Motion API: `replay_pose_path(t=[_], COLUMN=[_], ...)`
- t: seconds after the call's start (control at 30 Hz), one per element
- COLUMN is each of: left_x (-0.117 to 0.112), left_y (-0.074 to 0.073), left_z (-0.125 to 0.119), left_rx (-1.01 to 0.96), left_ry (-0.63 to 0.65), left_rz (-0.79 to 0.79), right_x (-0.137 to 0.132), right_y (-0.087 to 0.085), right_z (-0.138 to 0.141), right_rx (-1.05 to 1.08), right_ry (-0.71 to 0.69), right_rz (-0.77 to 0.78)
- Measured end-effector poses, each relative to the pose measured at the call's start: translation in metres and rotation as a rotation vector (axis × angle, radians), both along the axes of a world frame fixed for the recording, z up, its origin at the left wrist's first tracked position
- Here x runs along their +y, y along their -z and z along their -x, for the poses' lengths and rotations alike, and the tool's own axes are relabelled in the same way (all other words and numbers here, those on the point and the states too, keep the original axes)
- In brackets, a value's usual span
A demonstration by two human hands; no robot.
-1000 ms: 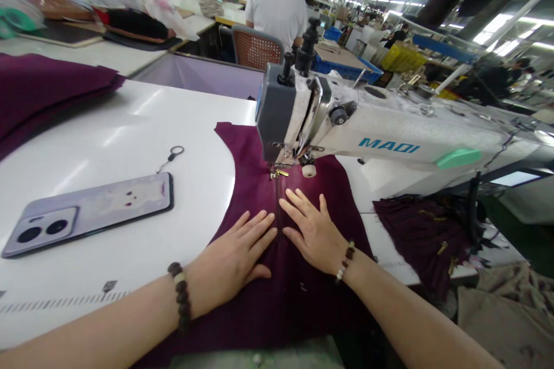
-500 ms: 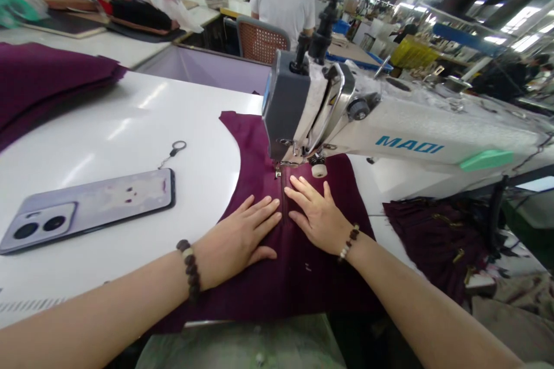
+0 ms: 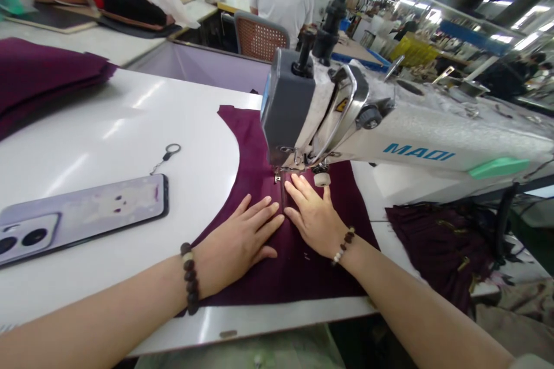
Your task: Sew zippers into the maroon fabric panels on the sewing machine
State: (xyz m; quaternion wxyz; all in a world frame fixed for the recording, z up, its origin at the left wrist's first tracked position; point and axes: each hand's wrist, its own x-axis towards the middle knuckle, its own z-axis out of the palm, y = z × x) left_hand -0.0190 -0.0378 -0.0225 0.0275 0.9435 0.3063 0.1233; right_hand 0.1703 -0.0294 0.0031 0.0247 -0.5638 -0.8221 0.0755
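From here I see the left hand [image 3: 240, 236] and right hand [image 3: 314, 216] lying flat, fingers spread, pinching nothing, on maroon fabric [image 3: 298, 279]. It's on the white table [image 3: 190, 121], partly under the sewing machine [image 3: 381, 127], which kinda blocks the far side. Phone [image 3: 95, 213]'s left, dark pile [image 3: 437, 242] right.

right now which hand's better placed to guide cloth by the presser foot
Probably the right hand: its fingertips are nearer the presser foot; the left hand lies farther back on the cloth.
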Motion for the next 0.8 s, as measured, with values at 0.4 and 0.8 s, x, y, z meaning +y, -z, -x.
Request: replay_pose_path(t=[0.4, 0.8], left_x=[0.023, 0.042], left_y=[-0.007, -0.008], left_z=[0.003, 0.004], left_rx=[0.014, 0.027], left_ry=[0.027, 0.033], left_rz=[0.03, 0.039], right_x=[0.027, 0.047], right_y=[0.0, 0.003], right_z=[-0.006, -0.01], right_rx=[0.088, 0.093], right_ry=[-0.029, -0.075], right_rz=[0.043, 0.049])
